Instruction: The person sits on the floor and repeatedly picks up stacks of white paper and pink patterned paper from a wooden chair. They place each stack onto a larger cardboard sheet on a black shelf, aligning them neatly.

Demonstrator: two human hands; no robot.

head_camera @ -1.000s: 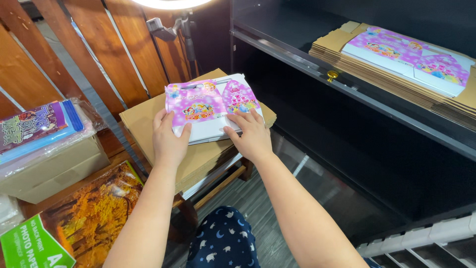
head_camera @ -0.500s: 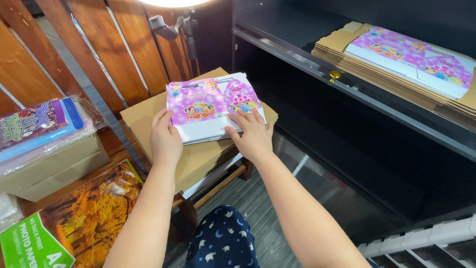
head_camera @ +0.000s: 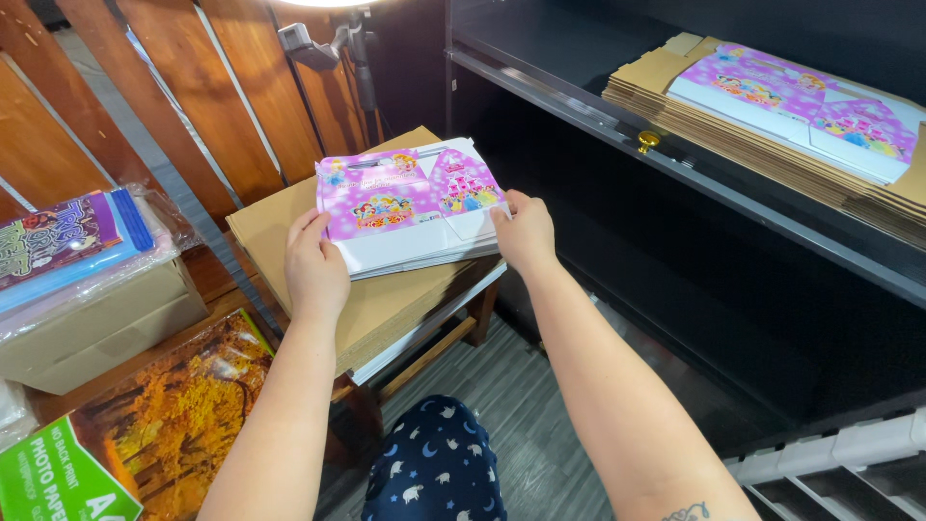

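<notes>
- My left hand (head_camera: 315,265) gripped the near-left edge of a thin stack of flat pink-and-white printed cartons (head_camera: 410,205), fingers curled over the top face.
- My right hand (head_camera: 526,232) clasped the stack's right edge, thumb on top and fingers tucked underneath.
- The stack was tilted a little toward me, sitting on or just above a pile of flat brown cardboard sheets (head_camera: 386,299); I could not tell whether it had left the pile.
- That cardboard pile lay on a small wooden stool (head_camera: 439,342) in front of a slatted wooden wall (head_camera: 183,106).
- To my right, a black shelf (head_camera: 733,203) carried another brown cardboard pile with a similar pink flat carton (head_camera: 801,111) on top.
- To my left, wrapped packets (head_camera: 72,246) rested on a closed cardboard box (head_camera: 96,333).
- A pack with an autumn-tree picture (head_camera: 178,415) lay beside my left forearm.
</notes>
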